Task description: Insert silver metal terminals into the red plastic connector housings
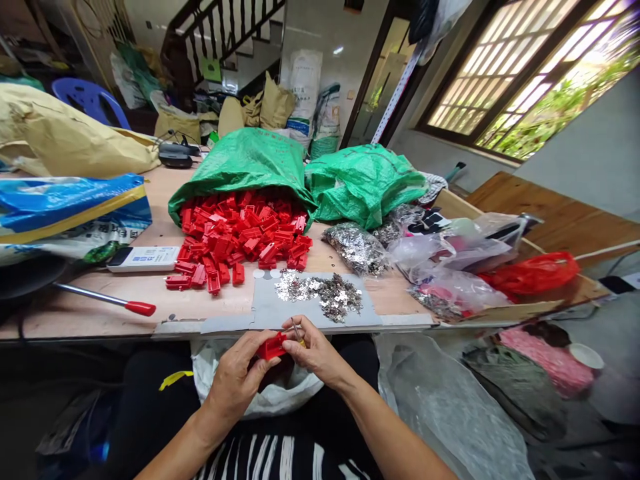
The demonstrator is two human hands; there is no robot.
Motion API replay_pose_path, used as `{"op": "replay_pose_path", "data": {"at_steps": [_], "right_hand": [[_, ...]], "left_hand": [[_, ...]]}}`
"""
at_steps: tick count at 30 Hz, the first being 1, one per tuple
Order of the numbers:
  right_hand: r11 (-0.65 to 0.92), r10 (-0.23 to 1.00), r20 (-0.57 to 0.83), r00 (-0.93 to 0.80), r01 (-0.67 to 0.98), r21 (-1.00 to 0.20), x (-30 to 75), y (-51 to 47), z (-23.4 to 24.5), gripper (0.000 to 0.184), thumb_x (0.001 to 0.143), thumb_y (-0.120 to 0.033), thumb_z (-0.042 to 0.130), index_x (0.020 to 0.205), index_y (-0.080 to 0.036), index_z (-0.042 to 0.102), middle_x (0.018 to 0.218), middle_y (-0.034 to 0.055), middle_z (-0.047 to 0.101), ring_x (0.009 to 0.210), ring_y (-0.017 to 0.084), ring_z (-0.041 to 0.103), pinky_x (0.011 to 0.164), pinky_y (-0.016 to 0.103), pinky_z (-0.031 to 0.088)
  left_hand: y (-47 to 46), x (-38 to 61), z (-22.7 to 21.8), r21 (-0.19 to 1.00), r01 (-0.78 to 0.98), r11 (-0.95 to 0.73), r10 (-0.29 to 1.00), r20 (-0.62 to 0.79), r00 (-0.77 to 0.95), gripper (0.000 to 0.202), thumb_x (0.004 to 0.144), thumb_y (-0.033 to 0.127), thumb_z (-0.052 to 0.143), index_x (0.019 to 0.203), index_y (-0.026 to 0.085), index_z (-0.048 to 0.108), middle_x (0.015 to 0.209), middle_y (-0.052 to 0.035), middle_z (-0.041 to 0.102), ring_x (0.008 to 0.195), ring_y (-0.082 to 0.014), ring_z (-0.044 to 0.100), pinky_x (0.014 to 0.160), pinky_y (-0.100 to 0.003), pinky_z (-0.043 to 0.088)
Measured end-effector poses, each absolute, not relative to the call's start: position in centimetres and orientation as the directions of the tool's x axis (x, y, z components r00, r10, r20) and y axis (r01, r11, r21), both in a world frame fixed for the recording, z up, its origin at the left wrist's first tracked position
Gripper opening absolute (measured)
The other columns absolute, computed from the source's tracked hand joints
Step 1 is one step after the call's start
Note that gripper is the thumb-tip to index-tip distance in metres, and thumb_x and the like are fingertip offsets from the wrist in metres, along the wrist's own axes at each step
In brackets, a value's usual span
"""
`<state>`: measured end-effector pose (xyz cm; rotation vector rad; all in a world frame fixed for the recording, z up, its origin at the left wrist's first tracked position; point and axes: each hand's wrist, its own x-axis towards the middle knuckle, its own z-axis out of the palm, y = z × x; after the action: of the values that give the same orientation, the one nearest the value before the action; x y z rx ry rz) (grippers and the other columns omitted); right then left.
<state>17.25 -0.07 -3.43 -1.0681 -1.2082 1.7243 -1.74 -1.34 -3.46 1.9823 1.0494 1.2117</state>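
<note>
My left hand (237, 375) is closed round a small red plastic box-like part (273, 347), whose hollow side shows. My right hand (317, 352) meets it from the other side, fingertips against its right end. Between those right fingers is a slim screwdriver-like tool (301, 339) with a metal shaft and yellow handle, partly covered by the hand. Both hands are just off the table's front edge, above an open white sack (295, 398) on my lap. Small silvery metal pieces (341, 297) lie in loose heaps on a grey sheet (265, 308) ahead.
Many red parts (245, 230) spill from a green woven bag (245, 157). Another green bag (367, 180) sits beside it. A clear bag of metal pieces (355, 247) and a tray with plastic bags (465, 293) stand right. At left are a white box (145, 259) and a red-tipped lever (107, 298).
</note>
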Motion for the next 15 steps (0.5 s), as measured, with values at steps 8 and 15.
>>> {"op": "replay_pose_path", "data": {"at_steps": [8,15], "right_hand": [[-0.293,0.897,-0.224,-0.380,-0.135,-0.946,17.0,0.0,-2.3,0.049,0.073,-0.047,0.074,0.107,-0.021,0.051,0.083,-0.0028,0.054,0.052,0.003,0.039,0.046,0.017,0.025],[-0.327,0.881,-0.253,-0.401,-0.128,-0.936,17.1,-0.1,-2.1,0.051,0.070,-0.047,0.076,0.106,-0.020,0.051,0.083,-0.0034,0.053,0.053,0.003,0.040,0.047,0.017,0.027]], "left_hand": [[-1.3,-1.8,-3.3,0.832,0.281,-0.478,0.874,0.420,0.244,0.029,0.083,0.021,0.064,0.112,0.024,0.064,0.103,-0.0040,0.071,0.095,-0.0189,0.067,0.083,-0.027,0.052],[-1.4,-2.1,-3.6,0.859,0.247,-0.449,0.886,0.391,0.249,0.031,0.082,0.020,0.066,0.112,0.027,0.067,0.105,-0.0037,0.072,0.096,-0.0202,0.067,0.085,-0.028,0.052]]}}
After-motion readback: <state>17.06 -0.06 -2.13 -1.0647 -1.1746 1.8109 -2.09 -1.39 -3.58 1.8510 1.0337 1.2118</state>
